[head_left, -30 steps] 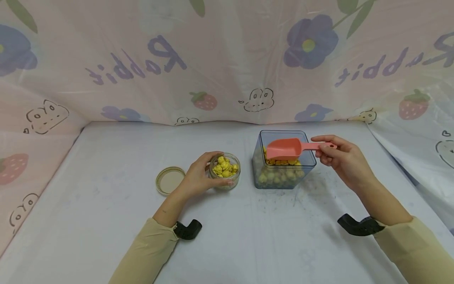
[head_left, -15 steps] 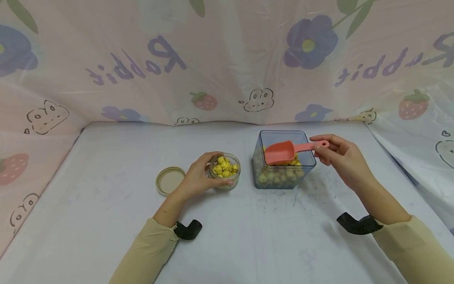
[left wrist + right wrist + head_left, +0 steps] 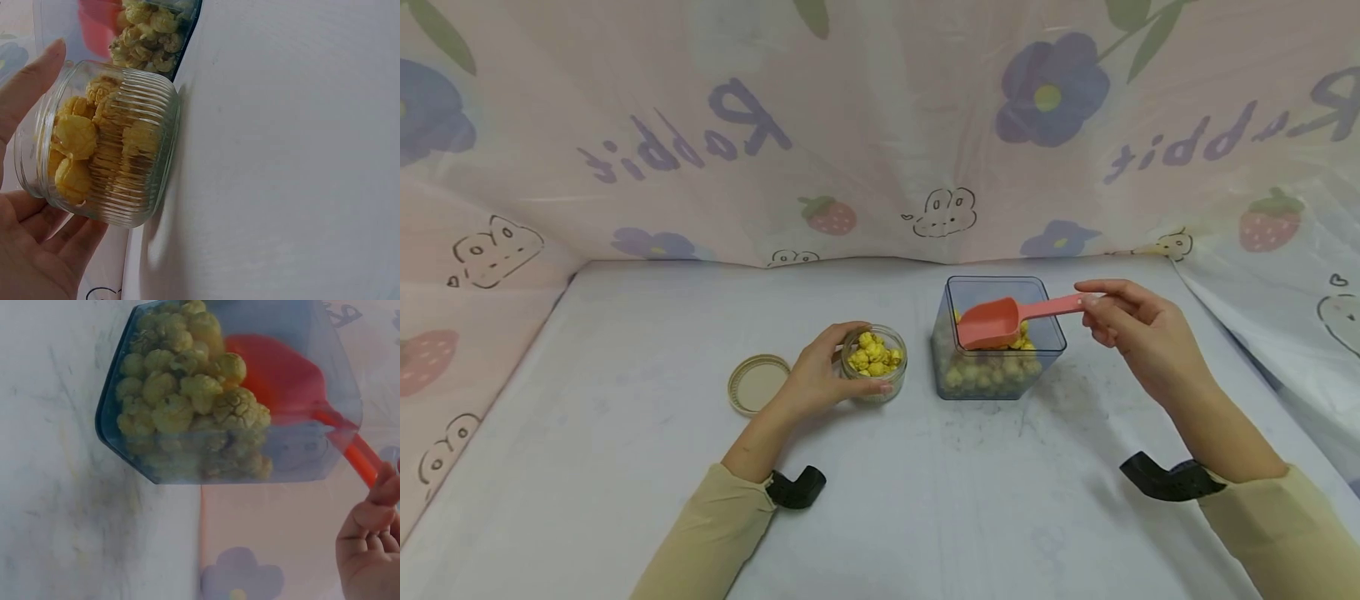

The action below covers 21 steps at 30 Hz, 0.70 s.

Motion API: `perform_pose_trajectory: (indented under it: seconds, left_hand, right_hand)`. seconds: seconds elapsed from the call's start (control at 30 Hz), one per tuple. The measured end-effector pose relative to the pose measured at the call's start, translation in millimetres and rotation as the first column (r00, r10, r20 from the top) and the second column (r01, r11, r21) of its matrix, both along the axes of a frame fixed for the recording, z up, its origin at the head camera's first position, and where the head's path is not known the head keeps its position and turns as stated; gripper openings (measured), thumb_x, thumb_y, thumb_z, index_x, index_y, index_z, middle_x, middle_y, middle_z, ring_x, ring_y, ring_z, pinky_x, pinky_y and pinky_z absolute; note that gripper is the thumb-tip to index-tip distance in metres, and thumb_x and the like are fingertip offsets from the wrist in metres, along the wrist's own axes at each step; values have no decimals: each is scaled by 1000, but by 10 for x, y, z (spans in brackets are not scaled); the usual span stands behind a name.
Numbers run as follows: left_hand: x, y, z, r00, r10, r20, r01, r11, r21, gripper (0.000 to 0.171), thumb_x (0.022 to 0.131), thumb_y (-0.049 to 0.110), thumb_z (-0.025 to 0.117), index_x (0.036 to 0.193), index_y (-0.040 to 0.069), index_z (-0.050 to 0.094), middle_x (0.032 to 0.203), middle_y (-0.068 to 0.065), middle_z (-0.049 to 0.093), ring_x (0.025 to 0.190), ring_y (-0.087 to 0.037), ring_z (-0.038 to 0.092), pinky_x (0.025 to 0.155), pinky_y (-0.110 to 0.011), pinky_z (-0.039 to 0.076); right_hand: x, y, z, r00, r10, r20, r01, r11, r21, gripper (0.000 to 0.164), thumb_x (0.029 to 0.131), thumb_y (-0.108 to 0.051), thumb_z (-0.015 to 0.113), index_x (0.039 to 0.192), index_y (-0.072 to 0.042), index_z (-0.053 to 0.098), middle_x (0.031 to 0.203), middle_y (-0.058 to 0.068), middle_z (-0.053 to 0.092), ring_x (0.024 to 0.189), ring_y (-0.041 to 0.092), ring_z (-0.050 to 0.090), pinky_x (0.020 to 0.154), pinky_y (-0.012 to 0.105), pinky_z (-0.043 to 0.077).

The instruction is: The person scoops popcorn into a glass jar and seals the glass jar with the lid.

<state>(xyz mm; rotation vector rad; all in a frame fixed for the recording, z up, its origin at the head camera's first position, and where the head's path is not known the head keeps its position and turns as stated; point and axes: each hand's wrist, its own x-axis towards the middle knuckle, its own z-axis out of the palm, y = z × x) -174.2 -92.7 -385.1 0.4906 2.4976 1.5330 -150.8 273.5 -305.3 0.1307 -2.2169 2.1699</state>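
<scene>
My left hand (image 3: 816,375) holds a small ribbed glass jar (image 3: 115,144) of yellow popcorn, thumb on one side and fingers on the other. The jar is upright on the table with its mouth uncovered. To its right stands a clear bluish square container (image 3: 940,358), partly filled with popcorn (image 3: 181,394). A coral-red scoop (image 3: 992,323) lies tilted in the container, its bowl over the popcorn and its handle sticking out past the right rim. My right hand (image 3: 1150,342) pinches the end of that handle between thumb and fingers, with the index finger stretched out above.
A round jar lid (image 3: 758,385) lies inside-up on the white table (image 3: 925,517), left of the jar and close to my left wrist. Behind the table hangs a printed curtain (image 3: 880,125) with rabbits and flowers. Each wrist carries a black curved mount (image 3: 797,487).
The scoop has dipped lower into the container, its bowl now down against the popcorn. My right hand has shifted right to the handle's very end. My left hand and the jar stay put.
</scene>
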Motion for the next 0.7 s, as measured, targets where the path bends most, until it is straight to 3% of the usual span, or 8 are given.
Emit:
perform_pose_trajectory:
  seconds: [0.37,0.7]
  left_hand:
    - [5,4,12,1000,10,3,-10,1000,-11,85,68,26,88,139,11,45,143,-8,46,135,-26,40,113,-44,35]
    - [7,5,7,1000,3,-5,-3,1000,-9,84,69,25,88,139,11,45,142,-7,46,135,-25,40,113,-43,34]
  right_hand:
    - [2,34,20,996,27,-84,-43,981,-190,20,94,1,55,109,-3,68,79,1,65,70,10,56,60,17,50]
    - [48,-76,56,989,53,-138,-85,968,-237,19,94,5,52,105,0,68,79,3,66,69,11,58,60,18,51]
